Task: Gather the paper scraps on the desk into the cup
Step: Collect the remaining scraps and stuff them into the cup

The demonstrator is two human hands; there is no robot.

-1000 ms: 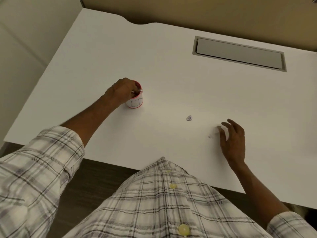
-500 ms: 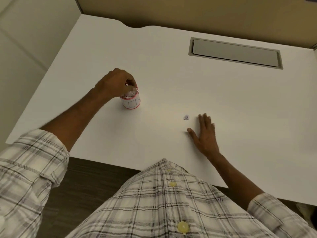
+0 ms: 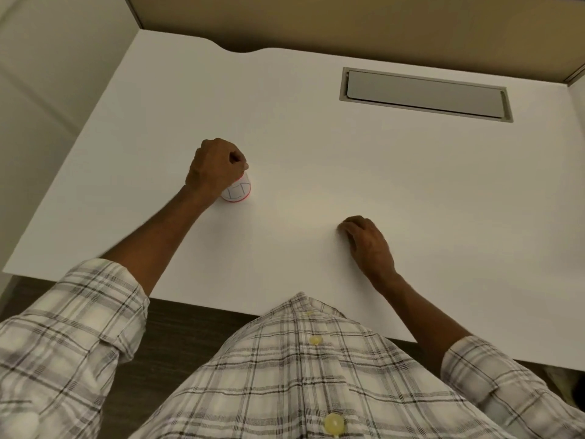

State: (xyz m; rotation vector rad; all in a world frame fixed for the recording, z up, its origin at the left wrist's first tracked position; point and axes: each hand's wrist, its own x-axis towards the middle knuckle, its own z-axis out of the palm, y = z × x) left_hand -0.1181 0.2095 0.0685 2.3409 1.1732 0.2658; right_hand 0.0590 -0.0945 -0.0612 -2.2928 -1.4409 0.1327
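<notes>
Two hands are over the white desk (image 3: 316,153), well apart from each other. One cup (image 3: 238,191) stands upright toward the desk's left side, white with a pink-red rim and base and thin blue lines on its wall. The left hand (image 3: 215,169) sits directly on top of the cup, fingers curled into a loose fist that covers the mouth, so the inside of the cup is hidden; whether anything is pinched in those fingers cannot be told. The right hand (image 3: 368,242) rests on the desk nearer the front edge, to the right of the cup, knuckles up and fingers bunched down against the surface; whether it has a scrap under the fingertips cannot be told. No loose paper scrap shows on the bare desk surface. One grey rectangular cable hatch (image 3: 425,95) is set flush into the far right of the desk. Both forearms come out of rolled plaid sleeves (image 3: 79,327), and three yellowish buttons (image 3: 333,423) run down the shirt front.
</notes>
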